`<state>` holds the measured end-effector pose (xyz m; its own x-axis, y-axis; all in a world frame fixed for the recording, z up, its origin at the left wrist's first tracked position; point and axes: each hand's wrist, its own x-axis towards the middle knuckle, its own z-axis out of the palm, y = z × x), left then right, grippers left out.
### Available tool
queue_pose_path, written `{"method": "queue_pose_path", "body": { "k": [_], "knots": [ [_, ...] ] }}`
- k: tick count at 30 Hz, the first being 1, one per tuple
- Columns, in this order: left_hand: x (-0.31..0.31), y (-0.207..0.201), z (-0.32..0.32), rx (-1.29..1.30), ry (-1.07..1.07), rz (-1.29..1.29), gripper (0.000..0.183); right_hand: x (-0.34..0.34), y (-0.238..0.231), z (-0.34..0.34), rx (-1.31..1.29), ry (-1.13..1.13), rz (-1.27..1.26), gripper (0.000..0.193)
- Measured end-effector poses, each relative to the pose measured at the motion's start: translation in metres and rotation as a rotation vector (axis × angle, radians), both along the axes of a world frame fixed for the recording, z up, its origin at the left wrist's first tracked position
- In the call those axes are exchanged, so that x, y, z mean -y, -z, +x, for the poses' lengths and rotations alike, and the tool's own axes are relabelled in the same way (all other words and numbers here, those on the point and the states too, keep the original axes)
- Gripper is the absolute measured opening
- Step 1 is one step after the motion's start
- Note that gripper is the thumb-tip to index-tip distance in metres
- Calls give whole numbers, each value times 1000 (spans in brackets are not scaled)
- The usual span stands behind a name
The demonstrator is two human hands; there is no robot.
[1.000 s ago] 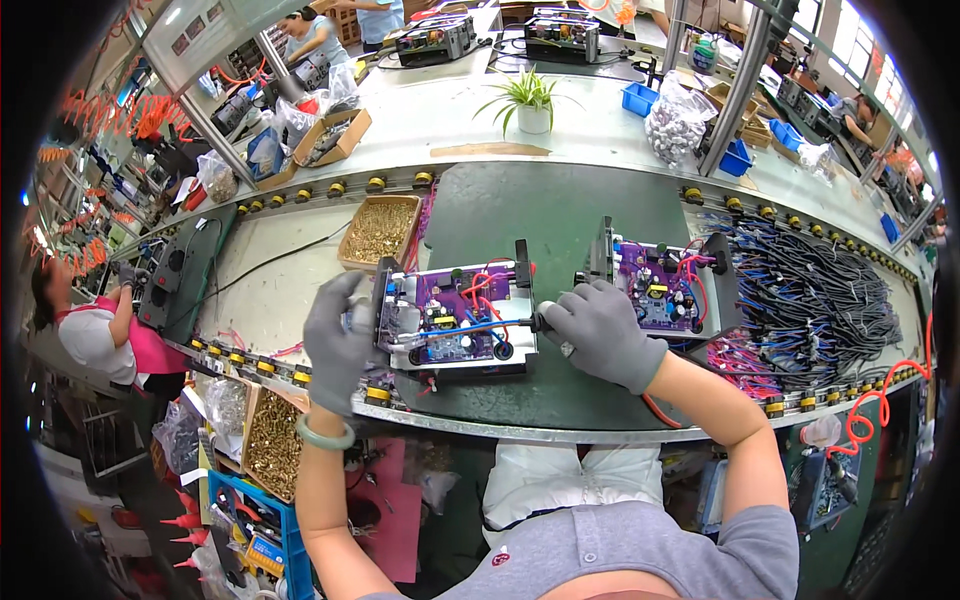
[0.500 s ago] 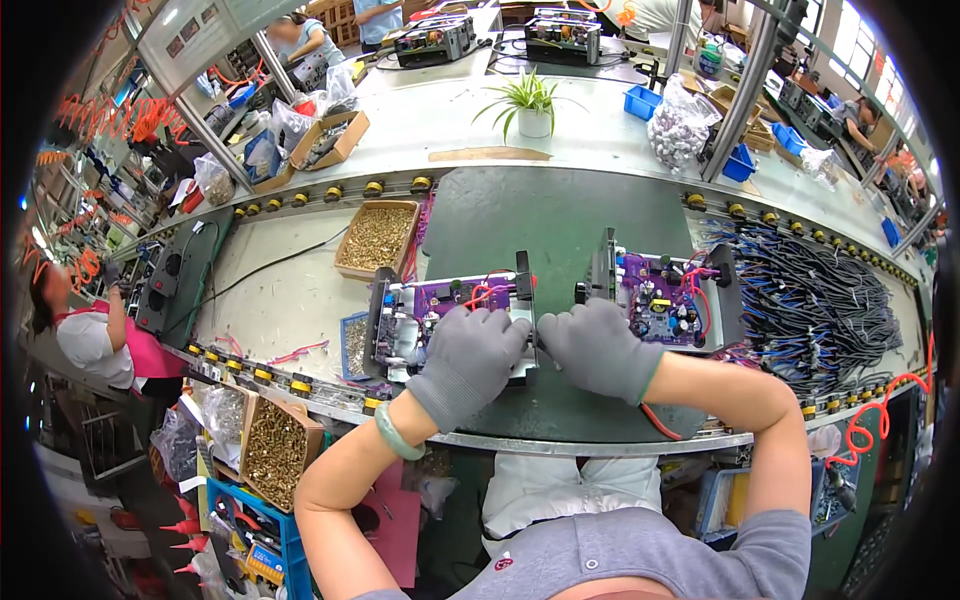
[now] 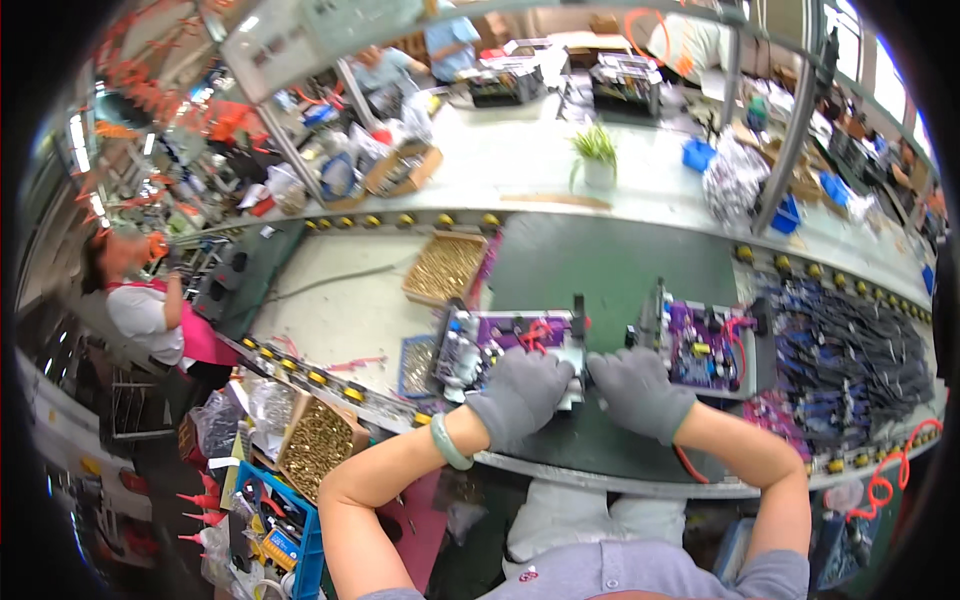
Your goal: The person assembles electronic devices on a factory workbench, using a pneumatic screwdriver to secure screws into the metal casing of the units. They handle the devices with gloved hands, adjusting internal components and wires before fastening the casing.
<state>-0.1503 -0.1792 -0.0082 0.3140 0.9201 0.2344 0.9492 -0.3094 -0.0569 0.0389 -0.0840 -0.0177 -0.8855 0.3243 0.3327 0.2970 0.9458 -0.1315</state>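
Observation:
Both my hands wear grey knitted gloves. My left hand (image 3: 522, 392) is closed over the near right corner of an open metal chassis (image 3: 574, 385) with a purple circuit board (image 3: 495, 332) and red wires. Just right of that chassis is my right hand (image 3: 636, 390), its fingers curled, fingertips close to the same end panel. What either hand's fingers hold is hidden under the gloves. A second open chassis (image 3: 764, 375) with a purple board (image 3: 690, 340) stands beyond and to the right of my right hand. Both units rest on a dark green mat (image 3: 615, 250).
Left of the units are a box of brass-coloured small parts (image 3: 443, 268) and a small blue tray (image 3: 416, 368). Many black cables (image 3: 850, 355) lie at right. Rollers (image 3: 355, 395) line the bench edges. A potted plant (image 3: 598, 165) stands behind; a person in pink (image 3: 205, 340) is at left.
The whole scene has shifted right and down in view and is blurred, as my head has turned. Against the left chassis, my hands keep nearly the same place, with fingers still curled.

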Motion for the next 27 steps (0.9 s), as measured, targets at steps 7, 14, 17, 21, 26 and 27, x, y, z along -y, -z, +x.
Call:
{"method": "queue_pose_path", "body": {
  "k": [7, 14, 17, 21, 26, 27],
  "knots": [
    [42, -50, -70, 564, -251, -209, 16, 1, -30, 29, -290, -25, -202, 38],
    [4, -47, -21, 1383, -198, -38, 13, 7, -59, -23, -606, -100, -324, 50],
    [-14, -36, -11, 1090, -144, 99, 17, 4, -61, -35, -631, -74, -217, 58],
    [-17, -36, -3, 904, -171, 99, 19, 2, -53, -33, -432, -65, -37, 54],
    [-16, -40, -1, 1059, -167, -35, 20, -10, -57, -26, -499, -12, 60, 23],
    [-17, -39, -3, 1050, -165, -54, 20, -12, -55, -25, -503, -14, 25, 20]
  ]
}}
